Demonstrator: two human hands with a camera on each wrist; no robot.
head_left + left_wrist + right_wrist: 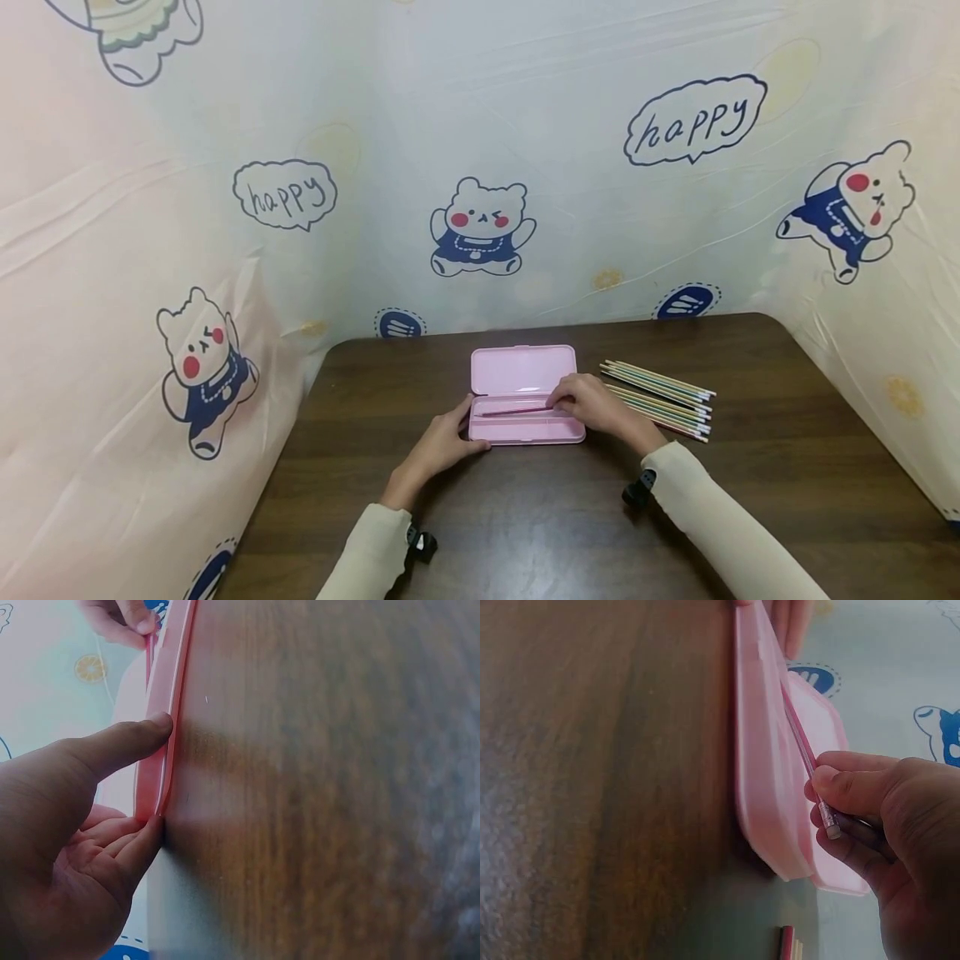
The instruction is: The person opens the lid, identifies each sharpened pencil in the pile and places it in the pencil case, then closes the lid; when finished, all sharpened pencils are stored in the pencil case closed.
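A pink pencil case [527, 432] lies on the table with its lid [523, 370] folded back, away from the person. My left hand [438, 443] holds the case's left end, thumb on the front wall and fingers round the side, as the left wrist view shows. Between thumb and fingers, my right hand [592, 405] pinches a dark pink pencil [804, 746] near its eraser end. The pencil slants over the case's back compartment, its far end toward the left; whether that tip touches the case floor I cannot tell.
To the right of the case lie several striped pencils [660, 398] in two loose bunches, eraser ends pointing right. The brown wooden table [525, 517] meets a printed curtain [480, 125] at the back and sides.
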